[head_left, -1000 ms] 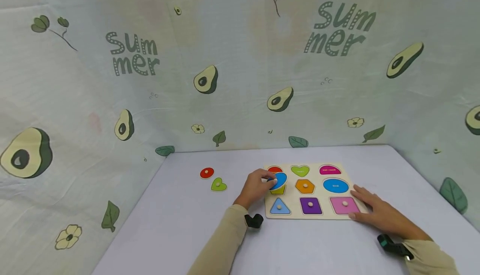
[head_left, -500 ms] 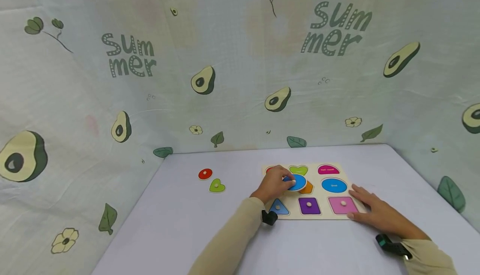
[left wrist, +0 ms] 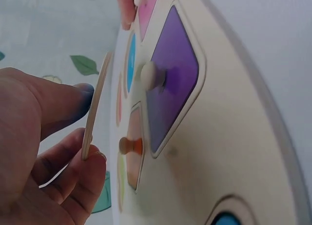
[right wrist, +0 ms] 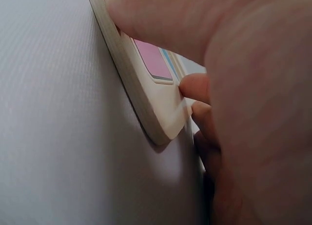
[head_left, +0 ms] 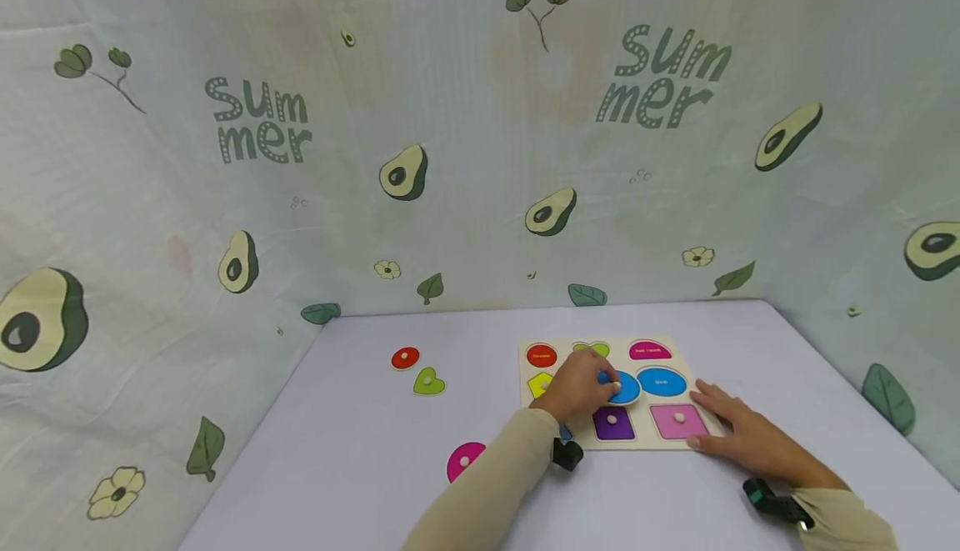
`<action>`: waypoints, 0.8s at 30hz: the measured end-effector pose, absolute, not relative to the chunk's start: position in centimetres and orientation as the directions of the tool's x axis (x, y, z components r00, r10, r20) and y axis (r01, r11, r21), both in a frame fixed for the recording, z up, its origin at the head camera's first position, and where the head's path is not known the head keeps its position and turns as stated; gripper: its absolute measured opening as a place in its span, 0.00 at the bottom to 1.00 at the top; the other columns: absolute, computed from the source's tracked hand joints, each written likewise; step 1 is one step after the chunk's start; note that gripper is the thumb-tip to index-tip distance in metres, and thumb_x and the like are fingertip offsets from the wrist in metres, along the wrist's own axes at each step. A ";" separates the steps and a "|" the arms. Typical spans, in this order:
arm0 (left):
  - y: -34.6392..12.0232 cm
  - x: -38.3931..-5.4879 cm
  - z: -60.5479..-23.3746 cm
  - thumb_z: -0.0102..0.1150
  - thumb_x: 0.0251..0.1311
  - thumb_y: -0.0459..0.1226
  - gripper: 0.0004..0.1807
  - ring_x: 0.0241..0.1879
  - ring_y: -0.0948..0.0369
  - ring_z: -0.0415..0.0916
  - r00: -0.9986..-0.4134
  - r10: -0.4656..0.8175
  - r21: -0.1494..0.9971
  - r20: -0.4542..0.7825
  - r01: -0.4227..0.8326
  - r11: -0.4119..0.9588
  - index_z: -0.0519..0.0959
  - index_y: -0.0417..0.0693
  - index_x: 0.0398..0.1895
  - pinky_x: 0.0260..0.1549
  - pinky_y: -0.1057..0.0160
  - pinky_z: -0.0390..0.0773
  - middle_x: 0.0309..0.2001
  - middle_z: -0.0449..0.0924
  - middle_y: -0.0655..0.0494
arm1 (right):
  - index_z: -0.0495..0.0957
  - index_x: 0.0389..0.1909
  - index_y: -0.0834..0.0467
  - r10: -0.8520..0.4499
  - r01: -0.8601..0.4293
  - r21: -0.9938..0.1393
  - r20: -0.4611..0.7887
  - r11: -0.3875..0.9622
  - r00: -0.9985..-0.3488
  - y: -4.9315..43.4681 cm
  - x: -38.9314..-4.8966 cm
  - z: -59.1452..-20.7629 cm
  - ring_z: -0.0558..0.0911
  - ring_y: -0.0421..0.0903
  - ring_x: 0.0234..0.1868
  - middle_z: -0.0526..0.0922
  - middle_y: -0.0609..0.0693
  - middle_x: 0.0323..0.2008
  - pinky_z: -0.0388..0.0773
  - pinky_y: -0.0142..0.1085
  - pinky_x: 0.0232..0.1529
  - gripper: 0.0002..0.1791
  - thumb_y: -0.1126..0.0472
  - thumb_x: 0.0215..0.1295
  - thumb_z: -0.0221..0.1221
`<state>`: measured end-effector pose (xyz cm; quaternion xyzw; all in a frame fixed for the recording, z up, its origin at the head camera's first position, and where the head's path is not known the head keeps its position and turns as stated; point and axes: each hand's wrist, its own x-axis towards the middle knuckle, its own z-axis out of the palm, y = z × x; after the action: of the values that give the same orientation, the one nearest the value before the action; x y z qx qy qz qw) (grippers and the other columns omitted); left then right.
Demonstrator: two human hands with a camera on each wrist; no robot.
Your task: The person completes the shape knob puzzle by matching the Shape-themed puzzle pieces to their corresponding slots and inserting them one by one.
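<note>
White table [head_left: 352,468], blue oval [head_left: 629,386] above board [head_left: 647,439]

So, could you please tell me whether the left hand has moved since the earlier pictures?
Yes: against the board in the head view, the left hand has moved rightward.

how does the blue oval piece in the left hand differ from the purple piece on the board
Shape: the blue oval piece is rounded, while the purple piece has four sides with corners.
Position: the left hand holds the blue oval piece raised above the puzzle board, whereas the purple piece sits in its slot there.
Shared: both are flat.
</note>
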<state>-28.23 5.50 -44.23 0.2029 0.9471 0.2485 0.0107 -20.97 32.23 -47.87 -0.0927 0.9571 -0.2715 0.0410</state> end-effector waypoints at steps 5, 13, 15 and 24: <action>6.3 -28.0 -44.9 0.69 0.61 0.48 0.05 0.49 0.69 0.73 -0.920 0.379 0.486 0.098 0.376 0.789 0.88 0.63 0.37 0.46 0.71 0.78 0.44 0.77 0.67 | 0.64 0.71 0.66 -0.198 -0.155 -0.521 -0.027 0.839 -0.980 32.0 -20.7 -47.7 0.52 0.83 0.67 0.56 0.73 0.72 0.52 0.79 0.55 0.50 0.37 0.58 0.67; 7.3 -28.3 -44.6 0.68 0.62 0.48 0.05 0.43 0.71 0.71 -0.899 0.421 0.438 0.123 0.430 0.790 0.88 0.63 0.37 0.40 0.74 0.76 0.40 0.77 0.68 | 0.63 0.71 0.67 -0.203 -0.159 -0.536 -0.023 0.829 -0.979 31.9 -20.7 -47.6 0.51 0.81 0.68 0.56 0.73 0.72 0.50 0.77 0.58 0.51 0.38 0.57 0.67; 7.7 -28.2 -44.5 0.67 0.63 0.48 0.05 0.41 0.71 0.69 -0.893 0.436 0.426 0.115 0.441 0.790 0.88 0.63 0.38 0.36 0.76 0.75 0.41 0.77 0.68 | 0.64 0.71 0.68 -0.216 -0.180 -0.551 -0.001 0.815 -0.976 32.1 -20.7 -47.7 0.51 0.82 0.68 0.56 0.73 0.72 0.49 0.77 0.59 0.49 0.40 0.58 0.68; 9.0 -28.3 -44.9 0.66 0.64 0.50 0.05 0.47 0.71 0.71 -0.866 0.482 0.324 0.133 0.497 0.805 0.88 0.67 0.38 0.42 0.76 0.75 0.48 0.79 0.69 | 0.66 0.70 0.68 -0.246 -0.232 -0.588 0.057 0.775 -0.968 32.5 -20.8 -48.2 0.52 0.81 0.68 0.57 0.73 0.71 0.49 0.75 0.61 0.48 0.43 0.57 0.69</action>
<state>-28.30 9.04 -44.87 0.2576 0.9497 0.1766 -0.0219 -20.80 32.45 -48.16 -0.1267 0.9419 -0.3107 0.0115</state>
